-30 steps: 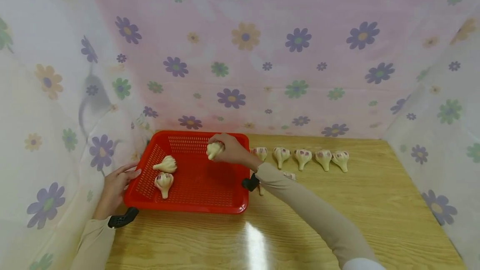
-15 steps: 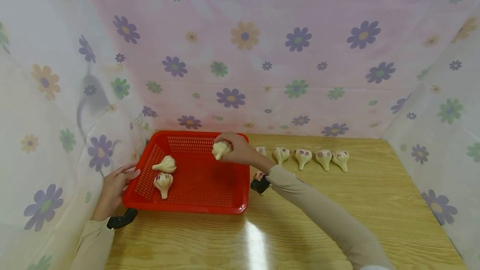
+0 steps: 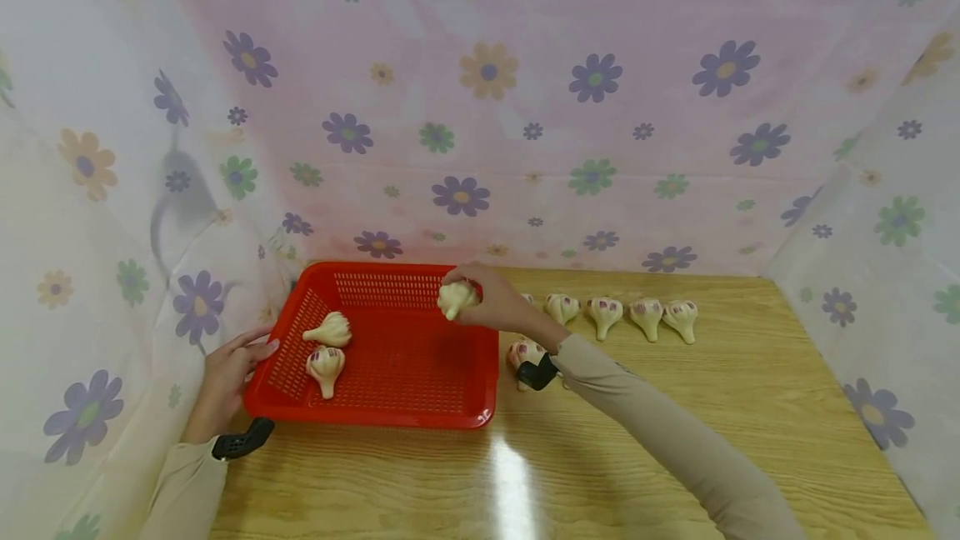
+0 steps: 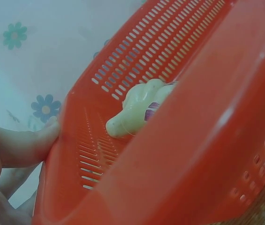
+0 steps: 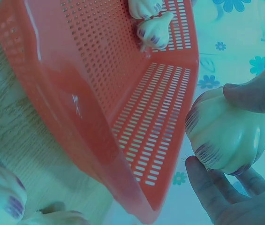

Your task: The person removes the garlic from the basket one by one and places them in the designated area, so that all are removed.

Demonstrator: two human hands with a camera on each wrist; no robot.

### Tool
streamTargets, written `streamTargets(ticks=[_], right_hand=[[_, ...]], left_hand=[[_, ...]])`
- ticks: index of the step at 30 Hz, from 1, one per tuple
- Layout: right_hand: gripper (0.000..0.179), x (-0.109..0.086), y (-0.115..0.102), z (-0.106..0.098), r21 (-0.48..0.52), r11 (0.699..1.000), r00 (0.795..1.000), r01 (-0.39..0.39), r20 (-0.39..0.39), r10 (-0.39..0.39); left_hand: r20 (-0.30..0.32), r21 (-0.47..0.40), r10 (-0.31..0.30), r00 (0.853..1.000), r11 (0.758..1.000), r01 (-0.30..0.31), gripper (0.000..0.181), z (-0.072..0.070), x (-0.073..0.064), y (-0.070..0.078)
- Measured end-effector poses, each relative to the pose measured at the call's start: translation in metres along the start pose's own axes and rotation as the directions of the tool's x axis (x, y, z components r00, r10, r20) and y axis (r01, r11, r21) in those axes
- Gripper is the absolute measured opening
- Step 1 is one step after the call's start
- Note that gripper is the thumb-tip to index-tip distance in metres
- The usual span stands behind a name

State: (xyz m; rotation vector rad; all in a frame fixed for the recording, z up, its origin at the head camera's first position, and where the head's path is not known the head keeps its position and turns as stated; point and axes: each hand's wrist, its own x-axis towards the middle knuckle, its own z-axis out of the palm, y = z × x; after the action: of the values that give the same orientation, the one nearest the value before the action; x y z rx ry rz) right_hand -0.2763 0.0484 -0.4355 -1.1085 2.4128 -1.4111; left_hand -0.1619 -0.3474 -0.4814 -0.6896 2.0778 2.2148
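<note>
A red plastic basket [image 3: 405, 420] with slotted walls sits on the table. My left hand [image 3: 225, 377] holds its left rim, the thumb [image 4: 26, 145] over the edge and the other fingers outside. Two garlic bulbs lie inside near the left wall: an upper one [image 3: 330, 330] on its side and a lower one [image 3: 326, 369] with its stem toward me. My right hand [image 3: 495, 298] grips another garlic bulb [image 3: 456, 300] above the basket's right part, thumb on one side and fingers on the other. The right wrist view shows this bulb [image 5: 230, 129] with purple streaks, apart from the basket.
Right of the basket, several garlic bulbs stand in a back row, including one [image 3: 604, 317] near its middle. A nearer bulb [image 3: 527, 350] is partly hidden by the right wrist's camera. Flowered cloth [image 3: 555, 107] encloses the wooden table [image 3: 675, 407] at the back and sides.
My right hand has moved a little to the right with the garlic bulb still in its grip. The left hand has stayed at the basket's rim, and the two bulbs inside lie as before.
</note>
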Motion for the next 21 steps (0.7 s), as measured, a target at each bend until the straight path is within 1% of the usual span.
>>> streamTargets(ticks=[6,10,11,14,17,18,21], right_hand=[[0.048,-0.006,0.002,-0.008,-0.007,1.000,1.000,-0.028,-0.010,0.027],[0.048,-0.011,0.002,-0.013,-0.010,0.999,0.999,-0.036,-0.014,0.036],[0.048,-0.013,-0.003,-0.015,-0.003,0.999,0.999,-0.040,-0.012,0.040],[0.047,-0.016,-0.003,-0.018,0.013,0.998,0.998,-0.055,-0.019,0.055],[0.047,-0.019,-0.003,-0.021,0.045,0.996,0.997,-0.071,-0.026,0.072],[0.048,-0.020,0.002,-0.021,0.046,0.996,0.997,-0.070,-0.033,0.072],[0.048,-0.024,0.001,-0.026,0.059,0.995,0.996,-0.075,-0.040,0.077]], left_hand=[[-0.001,-0.018,0.000,1.000,1.000,0.000,0.048,0.001,-0.001,0.001],[0.001,-0.035,0.011,1.000,0.999,-0.011,0.049,0.001,-0.002,-0.001],[0.000,-0.034,0.014,1.000,0.999,-0.014,0.050,0.001,-0.002,-0.001],[-0.004,-0.018,0.013,1.000,1.000,-0.013,0.054,0.000,-0.001,-0.001],[-0.006,-0.008,0.009,1.000,1.000,-0.009,0.054,0.000,-0.001,-0.001],[-0.007,-0.006,0.007,1.000,1.000,-0.007,0.053,0.000,0.000,-0.001],[-0.010,-0.007,0.005,1.000,1.000,-0.005,0.052,0.001,-0.001,-0.001]])
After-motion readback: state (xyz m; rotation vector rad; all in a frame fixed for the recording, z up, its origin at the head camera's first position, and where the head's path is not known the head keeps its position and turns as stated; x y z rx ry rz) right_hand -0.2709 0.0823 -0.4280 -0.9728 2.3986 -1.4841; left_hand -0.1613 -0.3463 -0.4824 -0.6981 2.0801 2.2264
